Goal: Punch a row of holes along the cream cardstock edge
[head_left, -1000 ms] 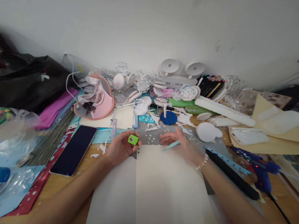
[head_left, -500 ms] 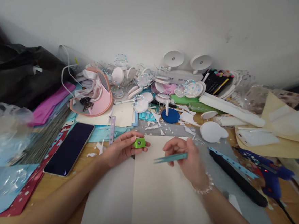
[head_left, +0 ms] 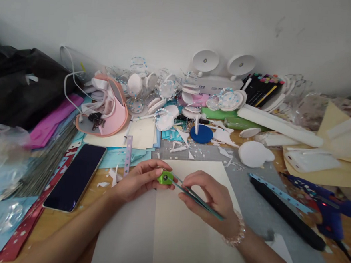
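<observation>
A phone [head_left: 74, 177] is lying on the desk [head_left: 90, 191], left of a sheet [head_left: 185, 244]; a visor [head_left: 118, 113] is sitting behind the phone. Tweezers [head_left: 212, 211] are resting in the right hand [head_left: 216, 194]. A glue gun [head_left: 330, 206] is lying farther right; markers [head_left: 259, 93] are sitting behind.

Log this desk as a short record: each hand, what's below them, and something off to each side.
Left hand: holds a small green block with a dark hole
Right hand: holds teal tweezers, tips at the block, contact unclear
Below: cream sheet
Left side: phone, pink visor
Right side: blue glue gun
</observation>
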